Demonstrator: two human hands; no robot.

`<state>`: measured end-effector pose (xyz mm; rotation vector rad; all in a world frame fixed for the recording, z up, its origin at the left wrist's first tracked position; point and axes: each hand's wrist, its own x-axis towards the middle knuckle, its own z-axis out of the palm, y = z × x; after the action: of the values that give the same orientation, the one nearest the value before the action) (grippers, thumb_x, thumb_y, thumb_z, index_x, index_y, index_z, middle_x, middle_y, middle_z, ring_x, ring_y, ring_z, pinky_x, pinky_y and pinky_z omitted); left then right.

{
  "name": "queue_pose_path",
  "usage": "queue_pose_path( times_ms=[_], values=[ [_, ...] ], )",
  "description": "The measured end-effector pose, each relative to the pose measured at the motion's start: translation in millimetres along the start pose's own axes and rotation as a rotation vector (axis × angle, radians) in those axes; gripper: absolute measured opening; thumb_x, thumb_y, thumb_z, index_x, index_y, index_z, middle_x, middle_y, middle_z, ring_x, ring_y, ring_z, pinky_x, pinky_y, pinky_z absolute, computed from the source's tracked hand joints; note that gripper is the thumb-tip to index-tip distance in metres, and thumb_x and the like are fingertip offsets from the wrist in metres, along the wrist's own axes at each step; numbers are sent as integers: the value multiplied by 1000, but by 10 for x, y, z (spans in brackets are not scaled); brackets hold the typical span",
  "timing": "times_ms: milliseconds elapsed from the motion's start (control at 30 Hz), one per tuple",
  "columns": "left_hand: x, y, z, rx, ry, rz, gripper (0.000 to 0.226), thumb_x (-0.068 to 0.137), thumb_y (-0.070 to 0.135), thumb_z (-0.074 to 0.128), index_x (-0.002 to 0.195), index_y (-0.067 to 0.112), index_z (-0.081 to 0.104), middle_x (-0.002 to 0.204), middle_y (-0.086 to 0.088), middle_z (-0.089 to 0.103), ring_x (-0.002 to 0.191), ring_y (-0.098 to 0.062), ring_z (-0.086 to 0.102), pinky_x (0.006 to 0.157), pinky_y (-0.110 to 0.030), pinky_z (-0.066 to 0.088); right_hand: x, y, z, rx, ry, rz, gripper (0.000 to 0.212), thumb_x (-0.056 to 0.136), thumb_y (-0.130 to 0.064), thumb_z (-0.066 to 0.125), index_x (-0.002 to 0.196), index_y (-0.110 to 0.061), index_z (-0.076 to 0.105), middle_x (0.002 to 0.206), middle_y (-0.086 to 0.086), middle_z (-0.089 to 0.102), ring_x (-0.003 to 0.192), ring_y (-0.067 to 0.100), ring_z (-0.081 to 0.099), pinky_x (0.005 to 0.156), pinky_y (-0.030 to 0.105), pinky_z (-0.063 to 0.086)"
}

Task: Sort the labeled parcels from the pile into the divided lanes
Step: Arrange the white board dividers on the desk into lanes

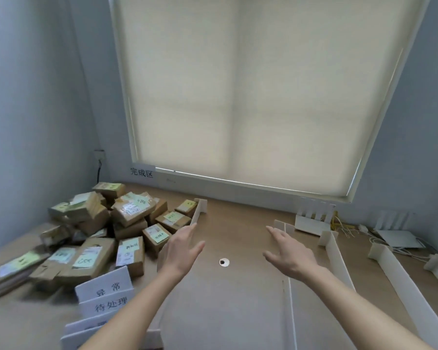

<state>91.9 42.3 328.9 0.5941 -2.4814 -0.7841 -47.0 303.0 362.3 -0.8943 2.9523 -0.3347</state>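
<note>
The wooden table (pixel 238 223) runs under a window with its roller blind (pixel 250 97) drawn down. On its left part lies the pile of cardboard parcels (pixel 91 236), each carrying a white shipping label and a green or yellow note; the boxes are heaped loosely, several leaning on one another. The count cannot be fixed, as the near-left ones are blurred.

White divider strips mark off the lanes. One divider (pixel 196 215) stands just beside the right edge of the pile; three more (pixel 339 263) (pixel 400 281) (pixel 292 311) run along the right part of the table. The lanes between them, as far as can be seen, hold no parcel. My judgement: sorting has not visibly begun, and the whole pile is left to do.

At the near left stand white sign cards (pixel 104 296) with Chinese characters, one behind another. A further sign (pixel 141 172) is fixed to the wall below the blind. At the far right, white routers (pixel 314 221) and loose cables (pixel 347 228) sit beyond the lanes.

The left hand (pixel 181 251) is stretched forward with fingers straight and slightly spread, holding nothing; it hovers near the right edge of the pile, close to the nearest box (pixel 156 237), though contact cannot be confirmed. The right hand (pixel 288 253) is likewise spread flat and empty, over the bare middle lane. A small metal-ringed hole (pixel 223 262) in the tabletop lies between the two hands.
</note>
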Motion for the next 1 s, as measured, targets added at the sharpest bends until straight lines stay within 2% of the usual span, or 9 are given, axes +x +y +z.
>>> queue_pose_path(
  times_ms=[200,400,733,833,933,1000],
  values=[
    [-21,-609,-905,-19,67,-70,61,89,39,69,145,25,49,144,1,54,129,-20,51,100,-34,45,40,-1088,-71,22,9,-84,75,96,-53,51,160,-42,11,167,-17,18,146,17,38,101,38,45],
    [105,-1132,-1034,-41,59,-130,62,92,37,67,149,24,44,145,2,52,133,-19,47,102,-34,42,335,-1575,177,34,-33,-87,76,96,-53,51,160,-42,12,167,-15,19,145,20,40,102,39,45],
    [484,-1963,-37,26,-113,-239,66,93,42,62,152,29,36,151,1,46,136,-22,44,105,-39,42,1107,-1419,1387,114,-194,-25,78,93,-53,50,160,-39,14,166,-12,22,144,23,40,106,43,45],
    [524,-2228,351,34,-173,-277,66,93,47,61,152,32,34,152,2,44,137,-22,44,105,-41,44,1209,-1295,1809,105,-247,-10,74,96,-50,50,160,-37,16,163,-12,29,141,23,42,102,42,46],
    [541,-2461,723,17,-221,-307,67,93,46,60,153,31,33,155,3,41,140,-20,40,109,-40,40,1288,-1180,2169,87,-283,11,70,98,-47,49,159,-36,16,161,-13,29,135,23,48,96,40,48],
    [525,-2609,948,6,-257,-311,68,94,45,60,154,32,31,157,4,38,142,-19,38,111,-41,38,1345,-1109,2420,98,-314,33,71,99,-47,48,160,-36,14,163,-14,26,136,21,46,98,40,47]
  ],
)
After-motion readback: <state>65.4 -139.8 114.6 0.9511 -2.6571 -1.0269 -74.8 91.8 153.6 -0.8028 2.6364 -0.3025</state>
